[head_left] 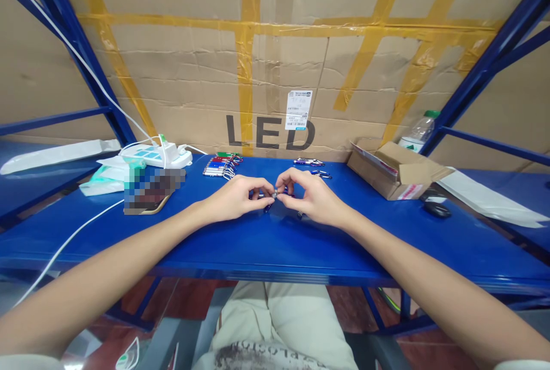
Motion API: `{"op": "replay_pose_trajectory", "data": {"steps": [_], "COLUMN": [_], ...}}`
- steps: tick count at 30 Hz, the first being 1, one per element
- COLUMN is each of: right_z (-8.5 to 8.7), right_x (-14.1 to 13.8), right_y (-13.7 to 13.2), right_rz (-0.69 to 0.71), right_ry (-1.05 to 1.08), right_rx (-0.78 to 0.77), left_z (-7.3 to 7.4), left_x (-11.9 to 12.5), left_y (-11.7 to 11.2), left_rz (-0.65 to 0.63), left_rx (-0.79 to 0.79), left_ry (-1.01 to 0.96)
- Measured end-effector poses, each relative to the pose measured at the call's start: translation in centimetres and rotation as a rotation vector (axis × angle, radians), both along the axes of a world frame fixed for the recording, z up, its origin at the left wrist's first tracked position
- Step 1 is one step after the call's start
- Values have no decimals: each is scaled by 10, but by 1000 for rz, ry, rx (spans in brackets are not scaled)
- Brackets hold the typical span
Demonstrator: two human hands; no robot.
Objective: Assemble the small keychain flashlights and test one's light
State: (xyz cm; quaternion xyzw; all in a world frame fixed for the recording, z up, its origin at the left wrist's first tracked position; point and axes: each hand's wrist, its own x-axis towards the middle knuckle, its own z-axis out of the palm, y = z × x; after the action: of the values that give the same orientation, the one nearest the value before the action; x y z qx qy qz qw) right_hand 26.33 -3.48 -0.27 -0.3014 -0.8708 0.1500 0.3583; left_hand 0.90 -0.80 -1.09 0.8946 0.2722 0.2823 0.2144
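Observation:
My left hand [240, 197] and my right hand [314, 195] meet over the middle of the blue table, thumbs and fingers pinched. Between their fingertips is a small silvery metal part [275, 193], too small to name; both hands appear to grip it. Dark blue pieces lie just under the fingers, partly hidden. Behind my left hand, a row of small coloured metal tubes with carabiner clips [220, 166] lies side by side, in green, red, blue and silver. Beyond my right hand lie purple-blue tubes with clips [308, 162] and another blue clip piece [321, 174].
At left are a phone [157, 198], partly blurred out, a white power strip [157, 155] with cables and a green-white packet [109, 178]. An open cardboard box [393, 172], a black mouse [436, 209] and a plastic bottle [419, 132] stand right. Taped cardboard [193, 83] backs the table.

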Motion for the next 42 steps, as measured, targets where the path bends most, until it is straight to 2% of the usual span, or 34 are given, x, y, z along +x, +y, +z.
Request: {"op": "replay_pose_trajectory", "data": {"steps": [28,35,42], "right_z": [-4,-4,-5], "right_x": [0,1,1], "right_y": [2,2,1], "right_rz": [44,5,3], "right_ry": [44,4,-15], "right_rx": [-88,7,25], "left_z": [0,0,1], "left_x": [2,2,2], "left_y": [0,-1,-1], "left_rz": [-2,8,2], "left_rx": [18,10,10], "left_ry": [4,-14,-15]}}
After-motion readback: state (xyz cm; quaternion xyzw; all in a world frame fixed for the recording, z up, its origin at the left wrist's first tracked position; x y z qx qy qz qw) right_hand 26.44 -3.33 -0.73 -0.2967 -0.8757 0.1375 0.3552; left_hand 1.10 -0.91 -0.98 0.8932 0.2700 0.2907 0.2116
